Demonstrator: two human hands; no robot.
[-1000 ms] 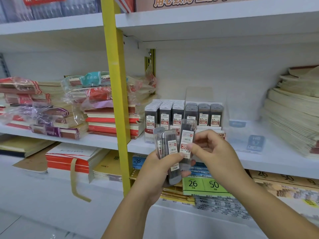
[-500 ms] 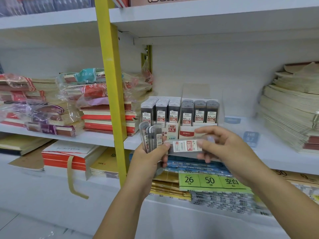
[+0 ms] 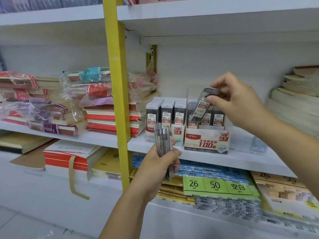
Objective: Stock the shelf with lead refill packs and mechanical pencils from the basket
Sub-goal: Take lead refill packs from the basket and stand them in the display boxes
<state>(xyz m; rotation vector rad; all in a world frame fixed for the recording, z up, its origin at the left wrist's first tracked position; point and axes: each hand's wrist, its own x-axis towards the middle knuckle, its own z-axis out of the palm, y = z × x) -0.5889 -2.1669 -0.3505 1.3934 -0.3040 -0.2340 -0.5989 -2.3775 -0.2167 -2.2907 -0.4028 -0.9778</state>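
Observation:
My right hand (image 3: 236,100) pinches one clear lead refill pack (image 3: 201,107) by its top, tilted, just above the HB 0.7 display box (image 3: 207,141) on the white shelf (image 3: 215,157). My left hand (image 3: 157,168) grips a small bundle of lead refill packs (image 3: 163,142) upright, in front of the HB 0.5 display box (image 3: 177,133). Both boxes hold rows of dark upright packs. No basket and no mechanical pencils are in view.
A yellow upright post (image 3: 119,100) stands left of the boxes. Wrapped notebook stacks (image 3: 72,100) fill the shelf's left side, and paper stacks (image 3: 296,100) its right. Price tags (image 3: 217,185) and flat paper goods lie on the shelf below.
My right hand pulled one pack away from the bundle in my left hand and lifted it up and right to the 0.7 box. The camera moved closer to the shelf.

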